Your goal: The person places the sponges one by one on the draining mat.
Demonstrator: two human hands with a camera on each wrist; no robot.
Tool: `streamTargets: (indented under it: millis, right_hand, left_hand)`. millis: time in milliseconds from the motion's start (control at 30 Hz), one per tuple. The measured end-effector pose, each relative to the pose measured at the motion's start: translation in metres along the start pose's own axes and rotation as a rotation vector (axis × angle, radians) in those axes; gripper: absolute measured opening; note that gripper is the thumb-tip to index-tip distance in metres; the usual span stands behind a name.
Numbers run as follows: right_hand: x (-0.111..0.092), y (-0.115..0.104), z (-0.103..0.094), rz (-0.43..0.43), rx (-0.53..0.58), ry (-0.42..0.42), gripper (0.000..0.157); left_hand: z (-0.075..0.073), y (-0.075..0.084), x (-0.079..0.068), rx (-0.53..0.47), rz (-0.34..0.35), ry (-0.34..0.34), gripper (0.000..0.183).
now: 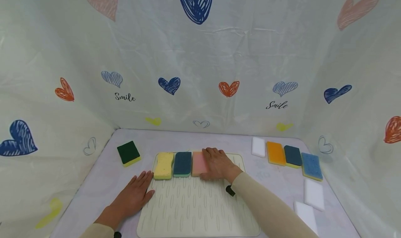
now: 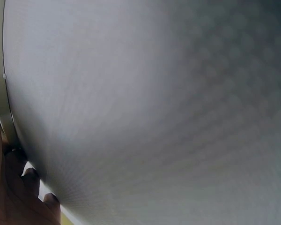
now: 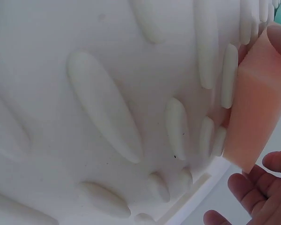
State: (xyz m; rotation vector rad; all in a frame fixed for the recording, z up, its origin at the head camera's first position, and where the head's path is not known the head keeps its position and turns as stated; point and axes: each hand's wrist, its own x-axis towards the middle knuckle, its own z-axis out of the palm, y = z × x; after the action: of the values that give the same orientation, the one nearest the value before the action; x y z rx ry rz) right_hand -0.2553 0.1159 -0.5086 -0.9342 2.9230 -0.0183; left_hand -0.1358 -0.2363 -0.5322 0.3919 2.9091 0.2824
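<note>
On the ribbed cream mat (image 1: 200,210), a yellow sponge (image 1: 164,165), a dark blue sponge (image 1: 182,164) and a pink sponge (image 1: 198,163) lie side by side along the far edge. My right hand (image 1: 217,164) spans the pink one from the right, with the thumb at its near end and the fingers at its far end. In the right wrist view, the sponge's side (image 3: 255,112) shows between thumb and fingers (image 3: 247,187). Flat beside the mat's left edge rests my left hand (image 1: 134,192), its fingers extended near the yellow sponge.
A dark green scouring sponge (image 1: 128,153) lies at the far left. Rightward on the table are an orange sponge (image 1: 276,153), a navy one (image 1: 292,155), a blue one (image 1: 311,165) and several white pads (image 1: 314,194). A heart-printed curtain (image 1: 200,56) surrounds the table.
</note>
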Motion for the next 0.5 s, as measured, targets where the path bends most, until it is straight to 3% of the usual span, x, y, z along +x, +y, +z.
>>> streamTargets:
  millis: [300,500]
  right_hand:
    - [-0.0043,-0.0029,-0.0048,-0.001,0.008,0.028,0.106]
    - [-0.0098,-0.0037,-0.0103,-0.027,-0.013,0.088,0.103]
  left_hand:
    - [0.0012,-0.0001,0.0005,0.012,0.008,0.004,0.073]
    - [0.0032,-0.0014,0.0011,0.015,0.003,0.003,0.073]
